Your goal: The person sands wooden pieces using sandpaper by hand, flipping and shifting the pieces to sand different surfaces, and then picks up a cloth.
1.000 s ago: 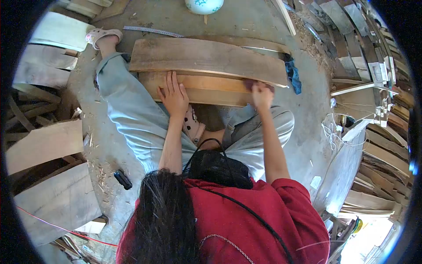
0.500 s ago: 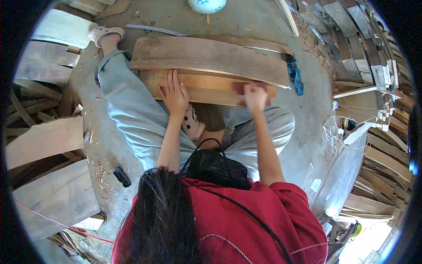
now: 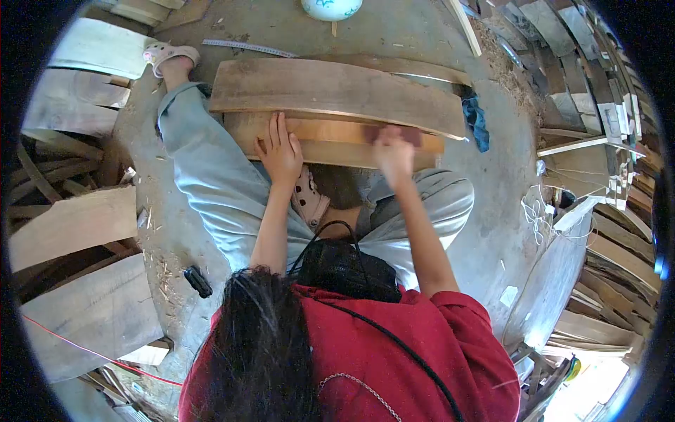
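A smooth light-brown wooden board [image 3: 327, 131] lies crosswise in front of me, its paler edge facing my legs. My left hand [image 3: 283, 156] rests on the board's left part, fingers stretched out and pressing flat. Blurred by motion, my right hand [image 3: 395, 156] grips a reddish-brown piece of sandpaper [image 3: 410, 135] against the top of the board, right of its middle. The fingers partly cover the sandpaper. Just beyond the board lies a wider, rougher grey-brown plank [image 3: 330, 86].
A dark blue cloth [image 3: 475, 123] lies right of the plank, and a measuring tape [image 3: 246, 46] beyond it. Wood pieces are stacked on the left [image 3: 77, 225] and right [image 3: 619, 246]. A white round object [image 3: 332, 8] stands at the top. A black object [image 3: 197, 281] is on the floor.
My right hand has slid a little to the left along the board with the sandpaper. My left hand stays in place on the board.
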A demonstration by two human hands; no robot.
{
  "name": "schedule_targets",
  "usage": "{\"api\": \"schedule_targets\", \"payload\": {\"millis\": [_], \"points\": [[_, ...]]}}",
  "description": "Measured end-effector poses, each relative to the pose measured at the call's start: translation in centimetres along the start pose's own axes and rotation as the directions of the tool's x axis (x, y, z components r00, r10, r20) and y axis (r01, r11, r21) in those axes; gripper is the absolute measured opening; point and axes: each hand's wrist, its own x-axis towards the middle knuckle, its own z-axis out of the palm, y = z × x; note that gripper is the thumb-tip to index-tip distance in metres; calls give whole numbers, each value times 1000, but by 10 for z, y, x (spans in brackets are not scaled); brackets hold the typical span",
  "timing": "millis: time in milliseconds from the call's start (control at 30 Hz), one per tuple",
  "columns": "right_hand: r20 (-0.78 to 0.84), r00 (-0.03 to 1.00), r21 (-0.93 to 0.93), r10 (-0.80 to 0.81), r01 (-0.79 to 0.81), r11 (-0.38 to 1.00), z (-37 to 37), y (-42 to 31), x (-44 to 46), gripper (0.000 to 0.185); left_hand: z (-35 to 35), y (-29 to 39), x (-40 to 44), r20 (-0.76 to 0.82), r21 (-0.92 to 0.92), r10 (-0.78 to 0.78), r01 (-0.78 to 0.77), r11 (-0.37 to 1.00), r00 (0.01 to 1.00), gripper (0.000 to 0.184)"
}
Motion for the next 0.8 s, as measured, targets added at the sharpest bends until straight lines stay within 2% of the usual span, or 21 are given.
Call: {"api": "schedule_targets", "payload": {"millis": [33, 67, 100, 133, 167, 233, 300, 333, 367, 400, 433, 467, 500, 600, 633, 700, 800], "points": [[-147, 974, -18, -171, 170, 985, 16, -10, -3, 32, -2, 1, -1, -3, -4, 4, -4, 1000, 1000, 50], [-287, 899, -59, -331, 329, 943, 35, -16, -7, 32, -4, 0, 0, -6, -7, 10, -10, 1000, 1000, 50], [-411, 778, -124, -476, 469, 874, 46, -19, -10, 33, -5, 0, -1, 0, -14, 13, -13, 1000, 1000, 50], [-75, 942, -101, -327, 320, 942, 27, -11, -8, 33, -6, 1, -1, 3, -22, 13, -13, 1000, 1000, 49], [271, 954, -139, -124, 166, 976, -3, 6, -3, 34, -6, 1, 0, 4, -33, 8, -8, 999, 1000, 49], [174, 975, -225, 135, -94, 970, -35, 38, 6, 36, -7, 1, -1, 0, -55, 7, -7, 998, 1000, 49], [-117, 992, -213, 40, -64, 975, -7, 94, 16, 37, -5, 2, 0, -18, -57, 6, -7, 998, 1000, 49], [-261, 965, -206, -5, -50, 977, 5, 110, 19, 37, -3, 1, 0, -28, -46, 10, -12, 999, 1000, 49], [-216, 976, -268, 35, -93, 959, 11, 94, 15, 37, -2, 1, 1, -38, -33, 18, -19, 999, 999, 49], [57, 988, -176, 142, -130, 976, -13, 45, 9, 40, -2, 2, 1, -38, -33, 19, -21, 999, 999, 49], [100, 995, -210, -5, 27, 977, -11, 17, 1, 40, -3, 2, 1, -38, -31, 23, -24, 999, 999, 49], [-84, 970, -201, -230, 210, 957, 19, -3, -6, 39, -4, 1, 2, -37, -27, 27, -28, 999, 999, 49], [-263, 863, -225, -432, 380, 897, 38, -18, -13, 38, -5, 1, 1, -28, -21, 23, -24, 1000, 999, 49], [-190, 895, -133, -403, 383, 914, 33, -11, -21, 38, -7, 1, 2, -14, -12, 32, -32, 999, 999, 50], [198, 970, -125, -144, 171, 977, 7, 5, -12, 39, -7, 1, 3, -20, -18, 41, -41, 999, 999, 50], [158, 974, -154, 160, -136, 979, -19, 48, 2, 39, -6, 2, -1, -19, -21, 40, -40, 999, 999, 50], [21, 999, -330, 48, -38, 943, -6, 109, 17, 36, 0, 2, -1, -20, -10, 18, -19, 1000, 1000, 50]]}}
